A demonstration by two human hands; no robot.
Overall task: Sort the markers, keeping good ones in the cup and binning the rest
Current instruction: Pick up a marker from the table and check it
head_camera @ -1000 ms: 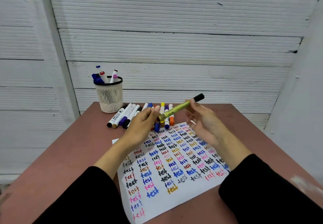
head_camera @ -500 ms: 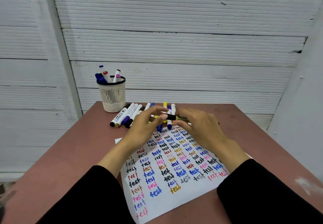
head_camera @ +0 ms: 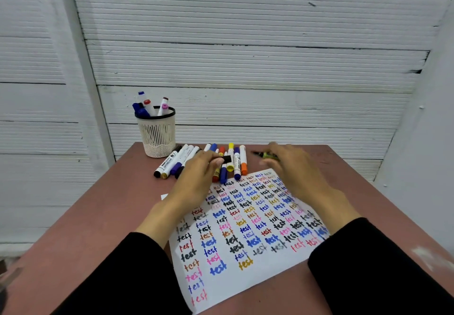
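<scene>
My left hand (head_camera: 196, 179) pinches a black marker cap (head_camera: 224, 160) above the row of markers. My right hand (head_camera: 294, 169) grips the yellow-green marker (head_camera: 266, 155), uncapped, its dark tip pointing left; the hand is blurred. A row of loose markers (head_camera: 233, 161) in several colours lies on the table behind the paper. The white mesh cup (head_camera: 157, 135) with a black rim stands at the back left and holds several markers. The test sheet (head_camera: 245, 236) covered in coloured "test" words lies under both forearms.
The reddish-brown table (head_camera: 98, 216) ends at a white slatted wall behind the cup. A scrap of white paper (head_camera: 164, 196) peeks out by my left wrist. No bin is in view.
The hands came together on the yellow-green marker, then pulled apart: the black cap is now in my left hand and the marker body in my right, moved to the right.
</scene>
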